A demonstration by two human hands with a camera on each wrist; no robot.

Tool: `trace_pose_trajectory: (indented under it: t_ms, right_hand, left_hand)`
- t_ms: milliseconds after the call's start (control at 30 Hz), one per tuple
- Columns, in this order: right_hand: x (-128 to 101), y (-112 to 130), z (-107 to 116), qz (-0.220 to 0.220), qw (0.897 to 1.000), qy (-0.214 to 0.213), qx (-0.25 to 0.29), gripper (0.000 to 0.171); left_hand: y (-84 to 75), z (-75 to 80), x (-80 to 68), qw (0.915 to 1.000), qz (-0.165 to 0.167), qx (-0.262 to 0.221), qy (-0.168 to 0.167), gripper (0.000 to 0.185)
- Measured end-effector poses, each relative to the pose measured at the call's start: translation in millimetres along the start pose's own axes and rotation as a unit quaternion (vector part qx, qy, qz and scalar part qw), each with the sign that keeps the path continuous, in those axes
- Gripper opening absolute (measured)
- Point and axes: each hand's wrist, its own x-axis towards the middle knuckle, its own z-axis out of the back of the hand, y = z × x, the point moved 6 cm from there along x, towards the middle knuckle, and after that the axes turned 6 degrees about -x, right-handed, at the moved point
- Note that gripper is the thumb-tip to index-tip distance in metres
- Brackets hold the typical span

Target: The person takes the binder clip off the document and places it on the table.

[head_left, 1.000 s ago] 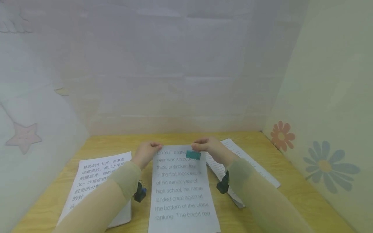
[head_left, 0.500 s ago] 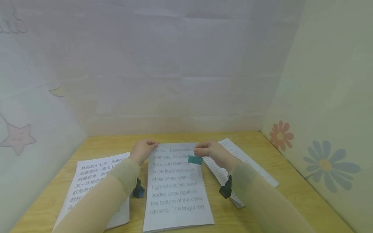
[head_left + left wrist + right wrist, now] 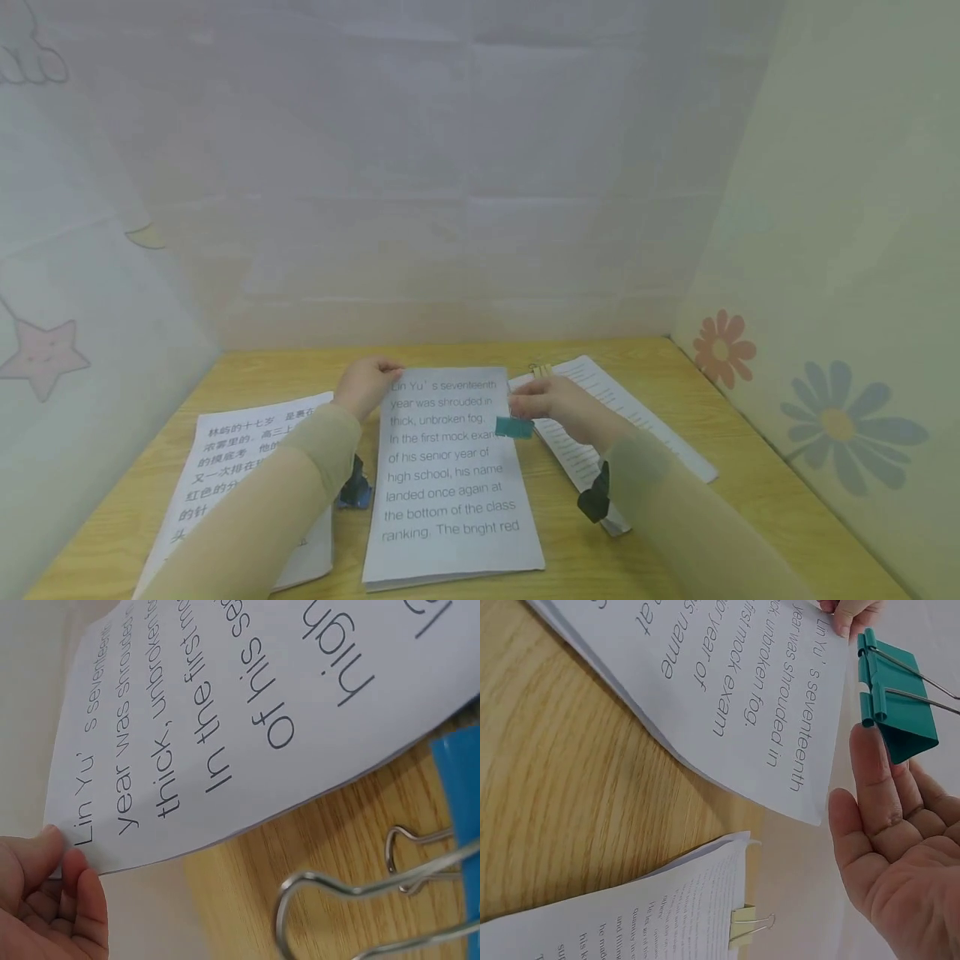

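From the head camera, the right hand point(image 3: 558, 407) pinches a small teal metal binder clip point(image 3: 514, 427) at its fingertips, holding it just off the right edge of a white stack of printed sheets with large English type point(image 3: 450, 475); the left hand point(image 3: 362, 390) grips that stack's upper left corner between thumb and fingers. The stack lies on a light wooden tabletop point(image 3: 675, 500), with a second white sheet bearing Chinese characters point(image 3: 232, 458) to its left, a blue binder clip point(image 3: 356, 493) between the two, and a stack of small-print pages held by a pale yellow clip point(image 3: 600, 417) to the right. Pale panels enclose the table, the left one with a pink star sticker point(image 3: 41, 354), the right one with flower stickers point(image 3: 840, 425). The left wrist camera shows the left hand's fingertips point(image 3: 71, 881) curled onto the corner of the English-type stack point(image 3: 247, 720), which lifts slightly off the wood, and the blue clip's wire handles point(image 3: 352, 900) close by. The right wrist camera shows the teal clip point(image 3: 896, 694) gripped at the fingertips point(image 3: 874, 772), hanging beside the stack's far corner without touching the paper, and the yellow clip point(image 3: 744, 924) on the small-print pages below.
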Motion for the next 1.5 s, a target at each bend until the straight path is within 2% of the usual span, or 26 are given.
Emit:
trace_pose_trajectory:
  t_ms: [400, 733, 833, 1067, 1233, 1500]
  right_hand:
    - [-10.1, -25.0, 0.0, -0.023, 0.999, 0.025, -0.016, 0.057]
    - [-27.8, -48.4, -5.5, -0.082, 0.992, 0.076, -0.059, 0.046]
    - [-32.5, -53.1, -7.0, -0.087, 0.99, 0.096, -0.063, 0.041]
    - [-38.2, -60.3, -15.3, -0.066, 0.985, 0.145, -0.068, 0.034]
    - [-40.0, -62.4, -20.0, -0.072, 0.981, 0.158, -0.085, 0.032]
    - [-45.9, -60.8, -23.0, -0.094, 0.978, 0.169, -0.083, 0.03]
  left_hand:
    - [6.8, 0.5, 1.9, 0.9998, 0.021, -0.002, -0.001, 0.029]
    - [10.0, -3.3, 5.5, 0.9995, 0.029, 0.013, 0.009, 0.029]
    - [12.8, -5.7, 6.5, 0.9991, 0.036, 0.007, 0.02, 0.031]
    - [16.3, -9.7, 7.1, 0.9981, 0.048, 0.007, 0.038, 0.035]
    - [14.0, -10.5, 5.4, 0.9979, 0.048, 0.011, 0.042, 0.036]
    - [14.6, -11.8, 4.8, 0.9973, 0.059, 0.012, 0.042, 0.041]
